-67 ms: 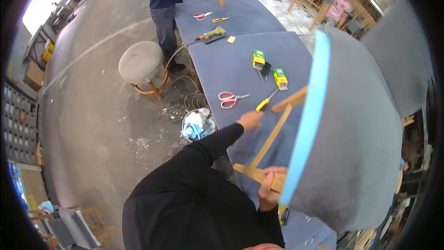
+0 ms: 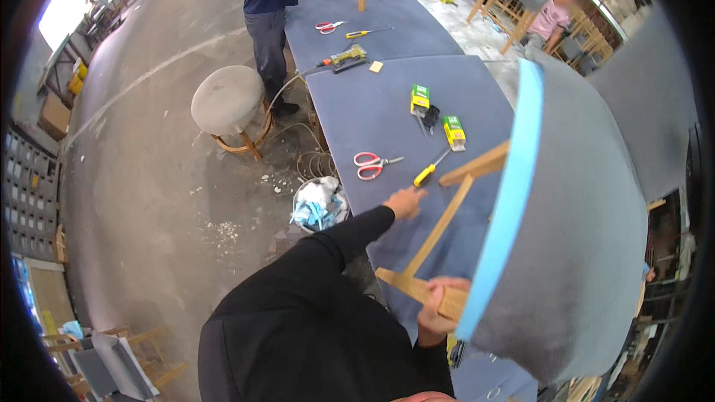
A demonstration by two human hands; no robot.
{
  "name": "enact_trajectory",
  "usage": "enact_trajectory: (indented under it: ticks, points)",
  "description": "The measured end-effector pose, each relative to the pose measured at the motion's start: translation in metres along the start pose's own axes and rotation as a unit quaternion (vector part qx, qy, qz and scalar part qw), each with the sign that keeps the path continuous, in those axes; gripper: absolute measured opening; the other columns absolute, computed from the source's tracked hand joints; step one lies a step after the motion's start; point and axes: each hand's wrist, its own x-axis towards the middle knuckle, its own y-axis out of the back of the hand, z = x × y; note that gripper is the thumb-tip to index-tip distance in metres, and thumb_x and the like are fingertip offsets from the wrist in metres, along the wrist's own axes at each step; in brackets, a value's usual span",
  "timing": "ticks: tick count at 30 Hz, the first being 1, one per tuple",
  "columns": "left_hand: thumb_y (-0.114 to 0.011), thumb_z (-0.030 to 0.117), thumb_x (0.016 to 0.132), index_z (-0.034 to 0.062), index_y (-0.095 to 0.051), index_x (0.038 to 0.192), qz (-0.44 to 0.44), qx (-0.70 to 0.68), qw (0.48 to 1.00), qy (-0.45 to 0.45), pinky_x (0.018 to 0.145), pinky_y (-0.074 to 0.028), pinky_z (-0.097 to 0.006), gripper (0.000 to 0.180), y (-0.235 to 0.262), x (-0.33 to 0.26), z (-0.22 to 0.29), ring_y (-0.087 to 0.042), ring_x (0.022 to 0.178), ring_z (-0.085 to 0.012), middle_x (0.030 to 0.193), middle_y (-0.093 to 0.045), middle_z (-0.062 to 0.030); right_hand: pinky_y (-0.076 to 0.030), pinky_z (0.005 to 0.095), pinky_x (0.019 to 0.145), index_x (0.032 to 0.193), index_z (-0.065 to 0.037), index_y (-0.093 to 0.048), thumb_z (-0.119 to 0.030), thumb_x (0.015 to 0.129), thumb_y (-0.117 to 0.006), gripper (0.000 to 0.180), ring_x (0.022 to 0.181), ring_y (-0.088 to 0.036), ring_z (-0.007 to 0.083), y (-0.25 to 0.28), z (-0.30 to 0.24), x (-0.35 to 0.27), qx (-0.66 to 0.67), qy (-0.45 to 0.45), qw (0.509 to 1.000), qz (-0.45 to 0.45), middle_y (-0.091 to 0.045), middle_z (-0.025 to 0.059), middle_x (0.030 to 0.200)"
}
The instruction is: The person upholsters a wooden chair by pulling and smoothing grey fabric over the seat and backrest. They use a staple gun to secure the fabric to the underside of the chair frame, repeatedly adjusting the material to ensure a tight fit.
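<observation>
My right hand (image 2: 441, 309) is wrapped round a wooden leg (image 2: 406, 283) of a tilted chair, near where it meets the seat. The chair's grey upholstered body (image 2: 573, 231) fills the right side, with a light blue strip (image 2: 506, 201) along its edge. A thin rail (image 2: 441, 225) joins that leg to a second one (image 2: 477, 162). My left hand (image 2: 404, 203) reaches over the table, fingers loosely apart and nothing seen in them. Just beyond its fingertips lies a screwdriver with a yellow handle (image 2: 424, 174). Red-handled scissors (image 2: 370, 166) lie to the left of it.
On the grey-blue padded table (image 2: 372, 115) lie two green-yellow boxes (image 2: 420, 99) and an air stapler (image 2: 348, 56) with a hose. A round stool (image 2: 229, 104) and a bin of scraps (image 2: 320, 203) stand left. Another person (image 2: 269, 15) stands at the far end; one sits (image 2: 551, 18) far right.
My left hand has drawn back slightly toward me, away from the screwdriver's handle. The chair has shifted slightly in my right hand's hold, and the whole view has moved a little.
</observation>
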Motion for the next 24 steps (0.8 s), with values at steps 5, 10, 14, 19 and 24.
enact_trajectory:
  ticks: [5,10,14,19,24]
  points:
    - [-0.062,0.022,0.095,0.0219,-0.047,0.148,0.044,0.124,0.991,-0.039,0.099,-0.048,-0.062,0.055,-0.016,0.042,-0.015,-0.046,0.135,-0.0494,0.148,-0.048,-0.0141,-0.055,0.0374,0.060,0.128,-0.007,-0.029,-0.005,0.088,-0.060,0.051,0.064,-0.060,0.0212,-0.030,-0.006,0.010,0.117,0.051,0.982,0.136,-0.057,0.0123,0.083]
    - [-0.064,0.023,0.094,0.0165,-0.053,0.137,0.055,0.148,0.984,-0.078,0.089,-0.055,-0.052,0.045,-0.018,0.095,-0.027,-0.056,0.124,-0.0431,0.129,-0.063,-0.0111,-0.059,0.0450,0.062,0.125,-0.005,-0.029,-0.009,0.091,-0.066,0.051,0.064,-0.065,0.0264,-0.032,-0.012,0.012,0.098,0.051,0.981,0.160,-0.059,0.0173,0.087]
    - [-0.064,0.023,0.093,0.0132,-0.056,0.126,0.082,0.136,0.984,-0.077,0.080,-0.057,-0.050,0.035,-0.002,0.107,-0.019,-0.069,0.102,-0.0391,0.103,-0.072,-0.0114,-0.058,0.0441,0.068,0.128,-0.005,-0.027,-0.016,0.090,-0.063,0.054,0.068,-0.065,0.0255,-0.033,-0.017,0.005,0.072,-0.007,0.979,0.189,-0.059,0.0174,0.089]
    - [-0.062,0.022,0.092,0.0065,-0.057,0.120,0.135,0.056,0.987,0.070,0.075,-0.058,-0.050,0.032,0.029,0.127,-0.044,-0.073,0.087,-0.0361,0.094,-0.072,-0.0159,-0.057,0.0385,0.067,0.127,-0.003,-0.032,-0.018,0.090,-0.064,0.051,0.069,-0.064,0.0230,-0.037,0.001,0.021,0.039,-0.017,0.985,0.170,-0.059,0.0147,0.088]
    - [-0.071,0.032,0.084,0.0016,-0.067,0.103,0.135,0.090,0.987,-0.003,0.079,-0.057,-0.051,0.036,0.045,0.108,-0.075,-0.072,0.087,-0.0378,0.094,-0.072,-0.0174,-0.055,0.0365,0.068,0.113,0.001,-0.046,-0.012,0.090,-0.062,0.030,0.070,-0.063,0.0209,-0.064,0.012,0.081,0.006,-0.030,0.988,0.152,-0.060,0.0120,0.087]
